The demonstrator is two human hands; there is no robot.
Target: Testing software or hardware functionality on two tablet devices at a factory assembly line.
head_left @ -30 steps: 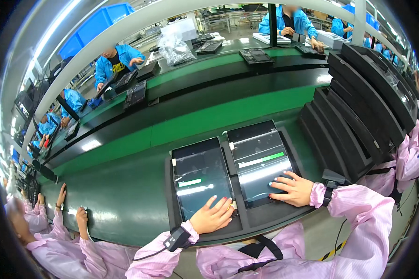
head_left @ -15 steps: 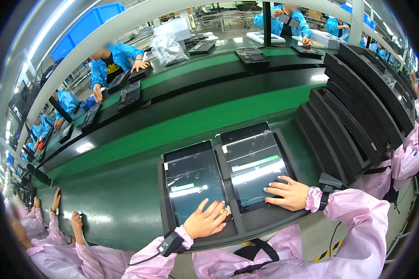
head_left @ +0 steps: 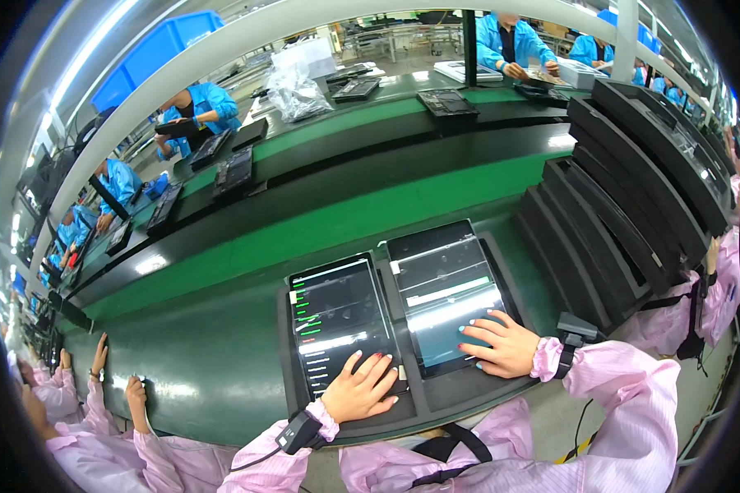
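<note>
Left tablet [head_left: 337, 308] and right tablet [head_left: 436, 312] are seated flat in black foam tray [head_left: 460, 388], likely against sliding, left hand [head_left: 358, 393] and right hand [head_left: 504, 348] spread over lower screens, nothing gripped

We can make out green, red and white lines of text [head_left: 307, 319] on the left tablet [head_left: 345, 312], too small to read

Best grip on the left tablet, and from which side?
Probably both long edges, one hand from each side: the left tablet lies flat, screen up, on a black tray. The left hand rests over its near end.
</note>
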